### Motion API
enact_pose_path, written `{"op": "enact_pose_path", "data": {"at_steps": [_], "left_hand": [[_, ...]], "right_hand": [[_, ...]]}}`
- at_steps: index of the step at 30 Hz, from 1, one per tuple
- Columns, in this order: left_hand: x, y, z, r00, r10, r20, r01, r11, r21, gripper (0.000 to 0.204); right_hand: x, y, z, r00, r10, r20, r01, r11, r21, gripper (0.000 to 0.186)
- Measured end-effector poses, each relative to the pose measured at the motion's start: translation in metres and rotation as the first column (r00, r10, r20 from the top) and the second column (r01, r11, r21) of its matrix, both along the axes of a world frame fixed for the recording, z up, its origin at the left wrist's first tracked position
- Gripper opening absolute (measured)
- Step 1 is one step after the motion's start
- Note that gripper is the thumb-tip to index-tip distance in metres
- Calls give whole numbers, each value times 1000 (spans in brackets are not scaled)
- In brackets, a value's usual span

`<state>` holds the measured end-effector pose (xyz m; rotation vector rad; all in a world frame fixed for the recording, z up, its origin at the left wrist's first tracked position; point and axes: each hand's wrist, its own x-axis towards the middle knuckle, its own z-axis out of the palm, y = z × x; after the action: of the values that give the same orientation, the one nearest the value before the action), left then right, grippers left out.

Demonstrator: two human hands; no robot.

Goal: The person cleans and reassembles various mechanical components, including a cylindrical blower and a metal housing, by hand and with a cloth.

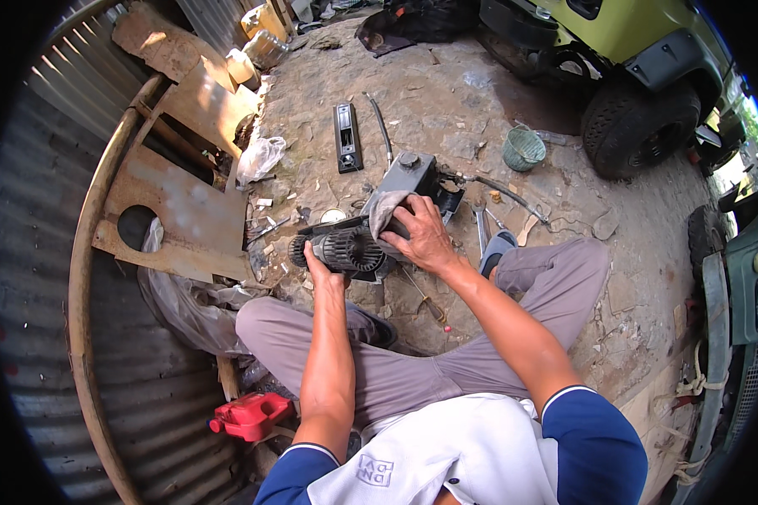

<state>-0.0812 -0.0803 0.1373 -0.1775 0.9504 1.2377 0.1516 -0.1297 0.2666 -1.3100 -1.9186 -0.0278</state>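
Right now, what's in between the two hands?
In the head view, a dark ribbed part and a grey cloth lie between the left hand and the right hand.

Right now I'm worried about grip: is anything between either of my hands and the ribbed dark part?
Yes: a grey cloth is bunched under the right hand, by the right end of the ribbed dark part. Nothing visible stands between that part and the left hand.

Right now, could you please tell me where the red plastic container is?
In the head view, the red plastic container is at the lower left, between the corrugated metal wall and the person's left forearm.
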Motion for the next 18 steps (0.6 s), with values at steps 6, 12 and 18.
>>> {"op": "enact_pose_path", "data": {"at_steps": [6,12,18], "left_hand": [[-2,1,0,999,-29,21,29,999,-14,58],[2,0,-2,999,-35,41,36,999,-19,56],[3,2,-3,996,-54,69,50,997,62,55]], "right_hand": [[11,31,-16,951,309,-5,-306,937,-170,36],[25,25,-31,947,310,86,-301,948,-103,16],[3,5,-74,958,-109,-264,44,970,-240,18]]}}
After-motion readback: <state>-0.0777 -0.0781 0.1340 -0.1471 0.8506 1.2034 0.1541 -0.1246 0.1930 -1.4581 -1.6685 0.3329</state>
